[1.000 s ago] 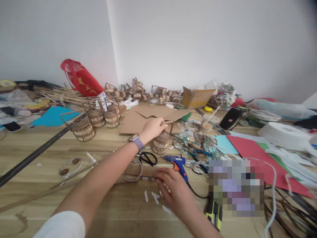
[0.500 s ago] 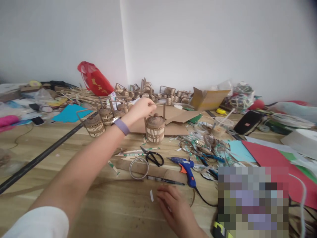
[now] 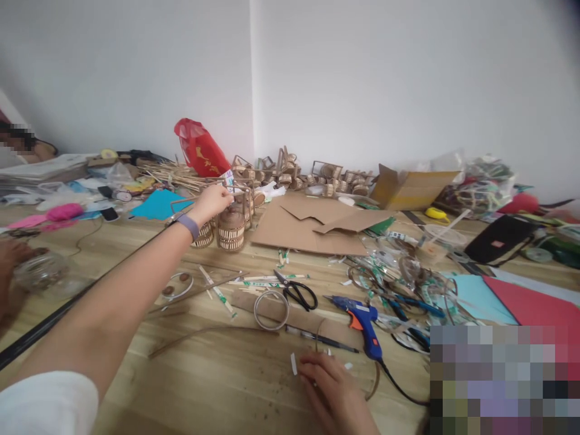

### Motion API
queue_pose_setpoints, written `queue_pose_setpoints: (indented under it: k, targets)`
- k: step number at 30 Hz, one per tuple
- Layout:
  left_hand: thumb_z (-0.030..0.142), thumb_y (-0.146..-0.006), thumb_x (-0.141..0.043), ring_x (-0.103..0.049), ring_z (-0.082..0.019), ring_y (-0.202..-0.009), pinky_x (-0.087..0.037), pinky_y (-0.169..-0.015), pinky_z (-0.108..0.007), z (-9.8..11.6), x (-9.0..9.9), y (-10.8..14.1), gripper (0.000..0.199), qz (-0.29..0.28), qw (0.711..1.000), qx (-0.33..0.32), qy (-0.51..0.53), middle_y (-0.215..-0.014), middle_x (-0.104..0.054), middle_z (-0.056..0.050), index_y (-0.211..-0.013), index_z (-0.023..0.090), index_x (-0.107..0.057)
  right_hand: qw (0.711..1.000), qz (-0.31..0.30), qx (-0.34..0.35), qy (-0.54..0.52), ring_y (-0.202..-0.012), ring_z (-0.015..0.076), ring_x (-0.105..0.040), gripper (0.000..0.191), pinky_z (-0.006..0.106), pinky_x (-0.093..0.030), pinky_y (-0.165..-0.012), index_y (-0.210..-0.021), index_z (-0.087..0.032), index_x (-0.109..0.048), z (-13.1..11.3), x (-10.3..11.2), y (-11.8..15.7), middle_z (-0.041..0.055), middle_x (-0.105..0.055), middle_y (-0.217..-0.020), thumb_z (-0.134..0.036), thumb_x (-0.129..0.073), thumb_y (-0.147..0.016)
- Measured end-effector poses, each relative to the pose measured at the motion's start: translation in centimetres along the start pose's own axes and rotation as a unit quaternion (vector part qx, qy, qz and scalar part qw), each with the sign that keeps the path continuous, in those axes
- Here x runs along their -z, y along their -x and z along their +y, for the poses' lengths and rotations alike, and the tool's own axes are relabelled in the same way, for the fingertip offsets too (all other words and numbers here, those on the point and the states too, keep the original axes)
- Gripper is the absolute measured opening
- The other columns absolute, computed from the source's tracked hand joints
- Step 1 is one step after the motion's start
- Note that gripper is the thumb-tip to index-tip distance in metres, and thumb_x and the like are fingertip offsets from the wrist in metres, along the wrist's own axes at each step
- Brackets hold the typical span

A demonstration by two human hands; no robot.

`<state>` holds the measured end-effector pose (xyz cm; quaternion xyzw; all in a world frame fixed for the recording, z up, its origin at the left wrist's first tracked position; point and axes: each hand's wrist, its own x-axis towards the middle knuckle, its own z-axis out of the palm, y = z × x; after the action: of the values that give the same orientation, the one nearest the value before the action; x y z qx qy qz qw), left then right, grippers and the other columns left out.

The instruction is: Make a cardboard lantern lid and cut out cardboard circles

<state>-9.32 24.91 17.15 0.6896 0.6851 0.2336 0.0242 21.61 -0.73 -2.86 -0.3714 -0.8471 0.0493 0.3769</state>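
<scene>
My left hand [image 3: 212,204] is closed on the handle of a small woven basket [image 3: 231,231] with a lid, which stands beside other such baskets at the left back of the table. My right hand [image 3: 330,382] rests low at the front, fingers curled near a thin brown strip [image 3: 374,380]; what lies beneath the fingers is hidden. A small white piece [image 3: 293,364] is just left of it. Beyond the right hand lie a black pen [image 3: 324,339], a silver ring [image 3: 270,310], black scissors [image 3: 299,293] and a blue glue gun [image 3: 364,320].
Flat cardboard [image 3: 308,226] lies mid-table, with many small baskets [image 3: 330,178] heaped behind it. A black bar [image 3: 58,311] runs along the left. Another person's hand [image 3: 11,257] is at the left edge near a clear jar [image 3: 40,270]. Coloured paper [image 3: 534,305] lies right.
My left hand has moved left with the basket, from in front of the cardboard to beside the other baskets. The view has turned left, and another person's hand now shows. My right hand stays low.
</scene>
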Motion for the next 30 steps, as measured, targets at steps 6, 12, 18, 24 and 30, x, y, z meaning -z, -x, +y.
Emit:
queue_pose_setpoints:
  k: [6, 12, 18, 24, 30]
  targets:
    - [0.034, -0.095, -0.063, -0.065, -0.025, -0.104, -0.056, -0.087, -0.045, -2.2, -2.2, -1.3, 0.033, -0.006, 1.0, 0.028, -0.006, -0.125, -0.062, -0.009, -0.123, 0.017, -0.06, 1.0, 0.009, 0.006, 0.01, -0.078, 0.0182, -0.074, 0.02, 0.026, -0.058, -0.068, -0.1, -0.025, -0.063, 0.5, -0.5, 0.3, 0.0048, -0.076, -0.093, -0.013, -0.047, -0.095]
    - [0.034, -0.095, -0.062, -0.064, -0.026, -0.105, -0.056, -0.087, -0.045, -3.5, -3.0, -2.7, 0.033, -0.018, 0.999, 0.028, -0.005, -0.125, -0.062, -0.008, -0.123, 0.018, -0.06, 0.998, -0.055, 0.005, 0.011, -0.085, 0.0183, -0.074, 0.02, 0.026, -0.059, -0.075, -0.105, -0.025, -0.063, 1.4, -1.1, 1.3, 0.0056, -0.076, -0.1, -0.013, -0.053, -0.093]
    - [0.034, -0.095, -0.062, -0.064, -0.025, -0.105, -0.056, -0.087, -0.045, -4.7, -3.4, -3.6, 0.032, -0.019, 1.0, 0.022, -0.009, -0.125, -0.062, -0.009, -0.123, 0.018, -0.06, 0.998, -0.064, 0.002, 0.014, -0.083, 0.0178, -0.074, 0.019, 0.025, -0.059, -0.074, -0.102, -0.025, -0.064, 1.5, -1.3, 1.5, 0.0053, -0.076, -0.098, -0.012, -0.055, -0.092]
    - [0.034, -0.095, -0.062, -0.064, -0.025, -0.105, -0.056, -0.087, -0.045, -5.3, -3.7, -3.7, 0.032, -0.018, 1.0, 0.014, -0.018, -0.126, -0.062, -0.009, -0.123, 0.018, -0.06, 0.997, -0.077, 0.006, 0.018, -0.084, 0.0181, -0.074, 0.022, 0.025, -0.059, -0.074, -0.104, -0.025, -0.065, 1.9, -1.7, 1.9, 0.0051, -0.077, -0.1, -0.01, -0.056, -0.09]
    - [0.034, -0.096, -0.061, -0.064, -0.025, -0.105, -0.056, -0.088, -0.045, -5.2, -3.8, -3.5, 0.032, -0.016, 0.999, 0.001, -0.028, -0.126, -0.062, -0.009, -0.123, 0.018, -0.059, 0.996, -0.08, 0.009, 0.021, -0.081, 0.0184, -0.074, 0.02, 0.025, -0.06, -0.072, -0.102, -0.025, -0.065, 1.9, -2.0, 2.1, 0.0048, -0.077, -0.098, -0.012, -0.055, -0.091]
